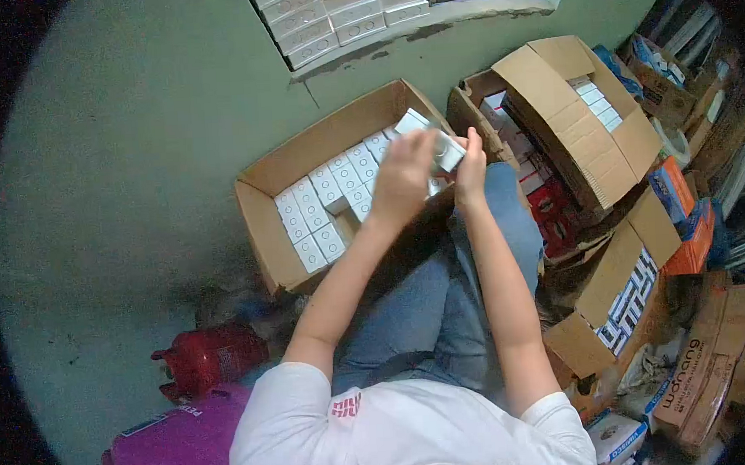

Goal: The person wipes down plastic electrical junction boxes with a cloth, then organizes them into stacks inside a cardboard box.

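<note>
A white box [448, 154] was held over the open carton, at the upper middle of the frame.
The right hand [471, 167] grasped the box at its right end, fingers closed round it; the left hand [404, 172] was blurred at the box's left side, and whether its fingers gripped or only touched could not be told. Below and left of the hands, rows of white packs [326, 184] filled much of the carton [321, 138], with a gap near its front side. More packs were stacked on the ledge [429, 26] at the top of the frame. A second carton [564, 109] stood at upper right, flaps raised, and a red canister [221, 360] and a purple one [177, 449] lay at lower left.
</note>
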The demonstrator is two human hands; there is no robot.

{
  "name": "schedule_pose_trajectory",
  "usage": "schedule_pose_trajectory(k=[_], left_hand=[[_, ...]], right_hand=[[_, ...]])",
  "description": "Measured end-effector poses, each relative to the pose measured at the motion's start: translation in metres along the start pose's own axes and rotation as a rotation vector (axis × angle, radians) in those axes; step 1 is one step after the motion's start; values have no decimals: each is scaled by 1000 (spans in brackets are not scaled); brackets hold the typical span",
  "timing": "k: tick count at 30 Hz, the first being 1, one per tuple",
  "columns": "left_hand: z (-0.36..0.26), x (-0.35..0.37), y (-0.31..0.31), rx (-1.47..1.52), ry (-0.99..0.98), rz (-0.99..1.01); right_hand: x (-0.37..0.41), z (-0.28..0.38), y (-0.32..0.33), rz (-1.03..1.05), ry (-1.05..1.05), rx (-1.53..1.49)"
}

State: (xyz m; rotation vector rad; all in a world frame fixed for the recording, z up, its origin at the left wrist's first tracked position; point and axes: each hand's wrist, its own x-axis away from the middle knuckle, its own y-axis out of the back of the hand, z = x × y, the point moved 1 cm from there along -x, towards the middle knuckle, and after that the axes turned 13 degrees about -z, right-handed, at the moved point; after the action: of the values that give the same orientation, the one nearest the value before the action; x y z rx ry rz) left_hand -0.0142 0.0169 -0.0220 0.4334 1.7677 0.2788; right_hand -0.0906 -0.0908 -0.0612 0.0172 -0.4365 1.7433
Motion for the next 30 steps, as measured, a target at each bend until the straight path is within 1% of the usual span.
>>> schedule_pose_trajectory(k=[1,3,5,6,7,9,10,11,12,13,14,15,17,18,19,21,22,23,25,26,27,28,29,30], left_hand=[[3,-3,4,-108,138,15],[5,-1,3,-89,254,8],[-9,11,-3,23,101,8],[-18,15,-4,94,36,57],[-23,18,-2,178,-4,126],[-14,14,-3,156,-28,93],[-8,9,-1,67,37,53],[-2,3,1,-24,100,14],[3,0,1,-85,213,3],[2,2,0,-66,227,14],[-2,7,-2,-48,241,23],[-9,13,-3,-30,257,31],[-30,24,-2,111,123,76],[-31,21,1,133,109,85],[-32,19,4,157,94,95],[-21,3,8,60,131,13],[-13,0,7,-21,194,-31],[-4,-2,5,-43,319,-30],[-5,-2,3,-51,361,-35],[-8,2,1,1,266,-12],[-15,6,2,51,173,13],[-23,11,3,134,140,83],[-20,10,3,131,120,40],[-13,10,3,128,101,-1]], right_hand=[[-7,-10,1,6,28,3],[2,-4,-1,21,-4,-4],[-7,-9,2,-58,79,7],[-9,-12,3,-99,116,13],[-13,-16,3,-111,108,-13],[-19,-23,4,-139,88,-63],[5,5,-1,-59,35,12],[2,0,1,-29,45,18],[0,-4,1,2,57,22],[-3,-6,-1,34,72,21],[-4,-8,0,10,48,24],[-2,-6,0,-24,70,34],[-3,-2,3,-92,109,57],[-5,-4,1,-91,38,-47],[-5,-4,2,-62,17,-25],[-5,1,3,-8,-19,18],[-1,5,2,7,-41,24],[1,6,4,30,-36,58],[5,13,3,80,-19,119],[8,16,2,89,-64,120],[5,13,0,118,-6,94],[-1,7,0,144,49,70],[-5,2,3,170,102,49],[-4,5,6,214,-86,73]])
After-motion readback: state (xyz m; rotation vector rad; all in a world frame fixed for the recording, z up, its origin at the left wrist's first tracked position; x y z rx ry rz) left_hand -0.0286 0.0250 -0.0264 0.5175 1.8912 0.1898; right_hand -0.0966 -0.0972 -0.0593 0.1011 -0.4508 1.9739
